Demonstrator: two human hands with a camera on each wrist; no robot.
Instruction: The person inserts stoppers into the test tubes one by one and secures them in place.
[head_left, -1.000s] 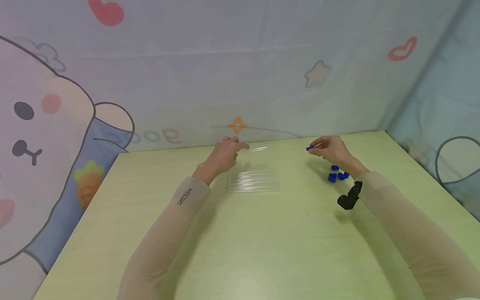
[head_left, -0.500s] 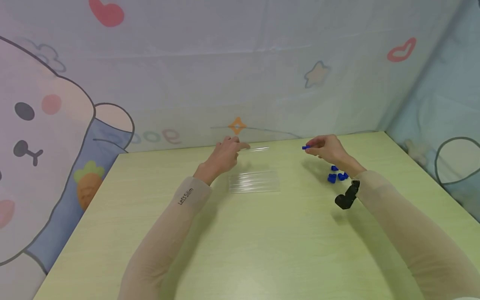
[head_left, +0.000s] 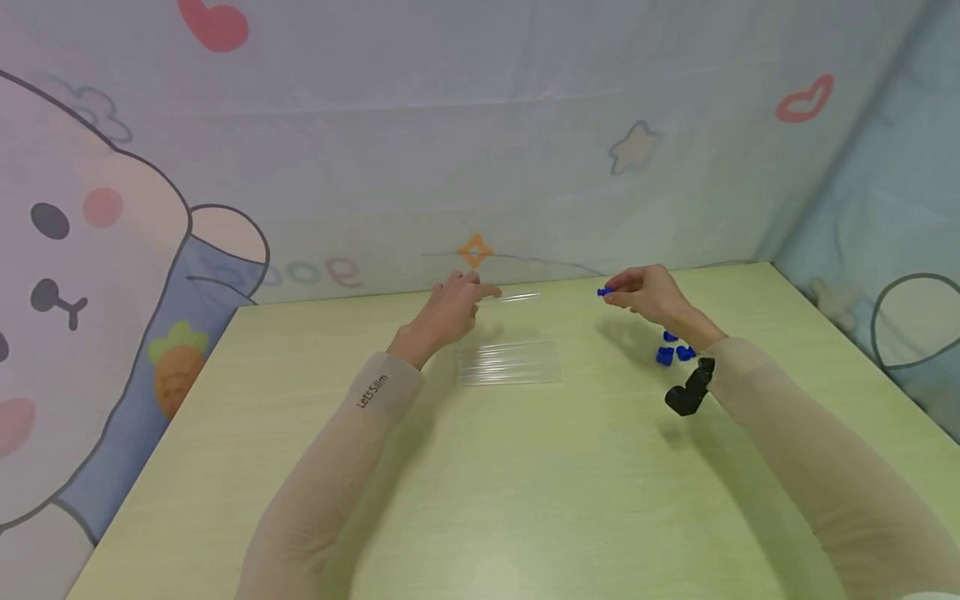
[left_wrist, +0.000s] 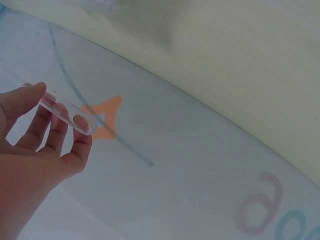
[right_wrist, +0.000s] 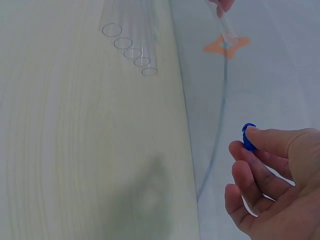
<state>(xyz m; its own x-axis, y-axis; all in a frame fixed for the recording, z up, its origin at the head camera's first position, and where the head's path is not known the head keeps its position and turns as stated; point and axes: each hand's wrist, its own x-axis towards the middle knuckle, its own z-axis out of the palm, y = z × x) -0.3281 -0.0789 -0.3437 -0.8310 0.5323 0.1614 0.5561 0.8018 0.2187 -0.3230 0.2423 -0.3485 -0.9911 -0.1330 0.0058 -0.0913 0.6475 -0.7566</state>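
In the head view my left hand (head_left: 447, 310) is raised near the table's far edge. It grips a clear test tube (head_left: 519, 297) whose length points right, toward my other hand. The left wrist view shows thumb and fingers about the tube (left_wrist: 67, 115), with its rounded end past the fingertips. My right hand (head_left: 651, 296) pinches a small blue stopper (right_wrist: 248, 137) between thumb and fingertips. Stopper and tube are apart, with a gap between them. Several more clear tubes (head_left: 508, 363) lie side by side on the table, open ends showing in the right wrist view.
Several blue stoppers (head_left: 664, 356) lie on the table below my right wrist. A black wrist camera (head_left: 690, 390) hangs under the right sleeve. The pale wooden table (head_left: 480, 483) ends at a printed cloth backdrop (head_left: 375, 167) at the back.
My right hand has moved left and slightly up with the blue stopper, closer to the tube. My left hand and the tube have hardly moved.
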